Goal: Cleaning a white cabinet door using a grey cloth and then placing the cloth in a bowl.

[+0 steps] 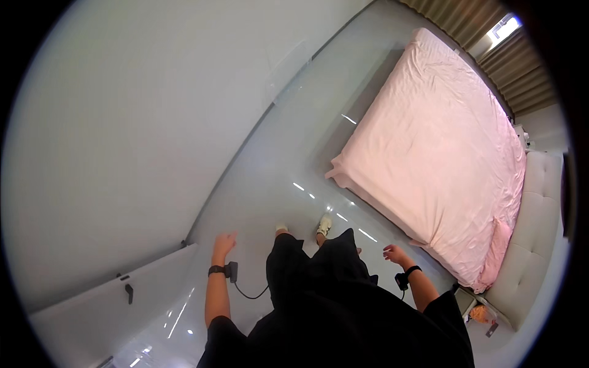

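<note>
My left hand (224,242) hangs over the floor at lower left, holding nothing, its fingers loosely bent. A dark band with a small box (233,271) circles that wrist, and a cable runs from it. My right hand (395,254) is off to the right, empty, with fingers slightly curled and apart. Its wrist carries a black strap with a small box (401,280). Nearest to this hand is a bed under a wrinkled pink sheet (437,133). The sheet hangs loose at the near-left corner. A pink pillow (494,250) lies against the tufted pale headboard (524,234).
Glossy grey floor (248,184) runs between the bed and a white wall (129,138). At lower left is a white door (92,308) with a dark handle (129,293). Beside the headboard stands a nightstand (465,300) near an orange item (479,313). Brown curtains (460,20) hang beyond the bed.
</note>
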Action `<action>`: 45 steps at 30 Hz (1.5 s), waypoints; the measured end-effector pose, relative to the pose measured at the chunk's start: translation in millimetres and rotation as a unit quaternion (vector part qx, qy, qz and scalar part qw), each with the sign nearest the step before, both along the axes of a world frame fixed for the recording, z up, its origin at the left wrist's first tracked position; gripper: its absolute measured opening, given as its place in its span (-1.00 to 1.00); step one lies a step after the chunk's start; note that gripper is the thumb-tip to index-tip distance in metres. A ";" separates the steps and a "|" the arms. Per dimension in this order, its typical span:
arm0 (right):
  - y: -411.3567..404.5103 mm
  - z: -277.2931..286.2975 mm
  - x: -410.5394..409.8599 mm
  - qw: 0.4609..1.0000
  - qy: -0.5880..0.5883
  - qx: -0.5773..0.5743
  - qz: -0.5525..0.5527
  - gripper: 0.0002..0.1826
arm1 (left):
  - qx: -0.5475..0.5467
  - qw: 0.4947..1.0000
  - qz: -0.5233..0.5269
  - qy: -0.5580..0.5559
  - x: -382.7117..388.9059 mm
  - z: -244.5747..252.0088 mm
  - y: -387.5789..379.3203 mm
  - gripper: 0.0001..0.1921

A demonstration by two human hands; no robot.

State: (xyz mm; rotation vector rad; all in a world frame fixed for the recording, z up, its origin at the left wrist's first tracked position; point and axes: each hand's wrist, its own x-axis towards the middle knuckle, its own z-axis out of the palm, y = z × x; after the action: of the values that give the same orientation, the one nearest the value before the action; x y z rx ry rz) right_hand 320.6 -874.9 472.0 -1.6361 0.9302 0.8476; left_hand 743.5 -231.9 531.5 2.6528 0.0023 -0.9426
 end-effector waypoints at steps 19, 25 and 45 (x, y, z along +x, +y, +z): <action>195.6 71.7 -50.2 0.795 0.035 -0.062 -0.603 -0.73 | -0.008 0.906 -0.396 0.150 405.9 -182.2 -319.8 -0.60; 344.4 24.1 -49.1 0.654 0.059 -0.006 -0.754 -0.74 | -0.134 0.855 -0.501 0.001 413.7 -106.7 -627.9 -0.77; 816.8 18.6 86.1 0.350 0.033 0.012 -0.936 -0.63 | 0.044 0.627 -0.745 0.223 -38.2 -88.9 -555.4 -0.73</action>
State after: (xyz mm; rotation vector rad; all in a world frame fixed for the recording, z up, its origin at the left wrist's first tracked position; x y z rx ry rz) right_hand 406.7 -58.1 490.6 0.3412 1.8945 -0.7955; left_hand 705.2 -787.3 442.6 1.8504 -2.2946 -1.9139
